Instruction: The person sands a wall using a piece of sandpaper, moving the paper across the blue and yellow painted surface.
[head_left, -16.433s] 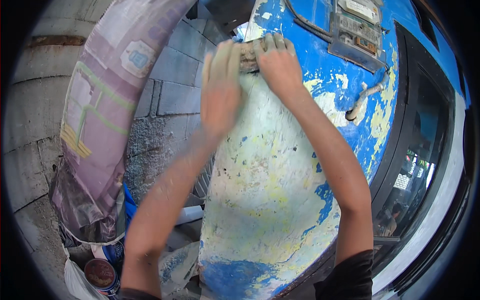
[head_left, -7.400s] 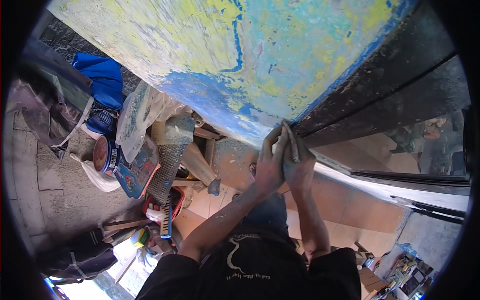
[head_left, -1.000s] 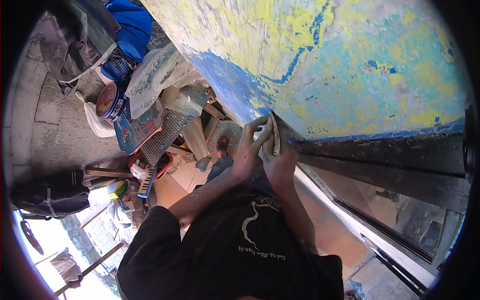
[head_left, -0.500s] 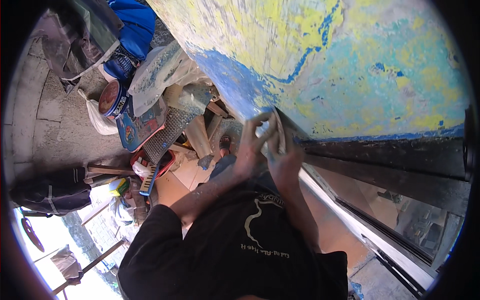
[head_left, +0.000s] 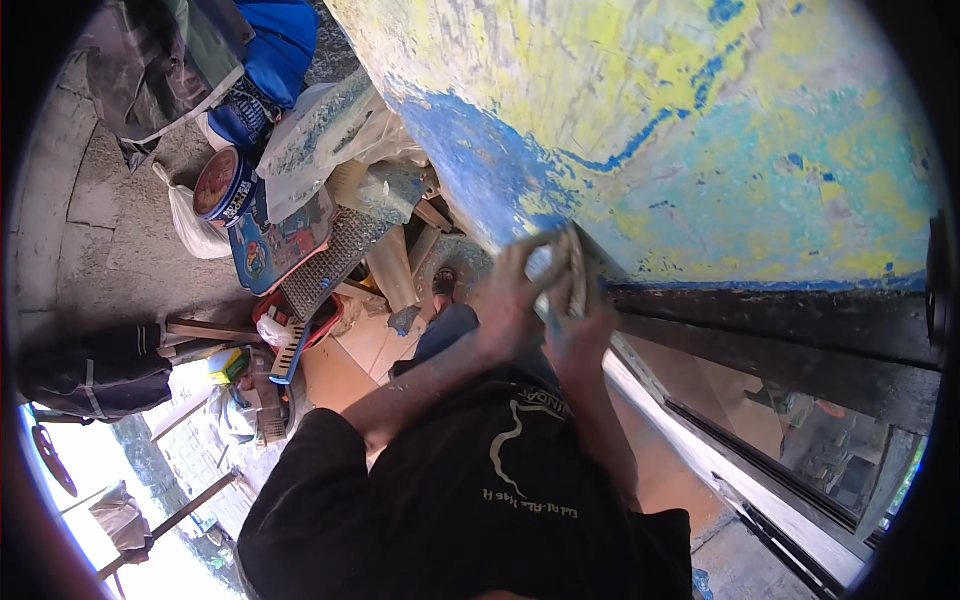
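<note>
My left hand (head_left: 512, 300) and my right hand (head_left: 580, 335) meet close together at the corner of a wall (head_left: 640, 200) with worn yellow, turquoise and blue paint. The fingers of both are bent and pressed around something small and pale that I cannot make out; motion blur smears it and the fingertips. Just beneath the lower end of the blue paint, the fingertips appear to touch the wall's edge. Both forearms come up from my black shirt (head_left: 450, 480).
Right of my hands runs a dark window frame (head_left: 770, 320). Clutter lies to the left: a round blue tin (head_left: 225, 187), a white plastic bag (head_left: 192, 220), clear plastic sheeting (head_left: 320, 140), a small blue keyboard (head_left: 287, 352) and wood pieces (head_left: 393, 268). My sandalled foot (head_left: 444, 284) stands on tiles.
Both hands have shifted slightly right and down in the picture, staying together at the wall's corner. The view has also moved a little, shifting the wall's paint patches.
</note>
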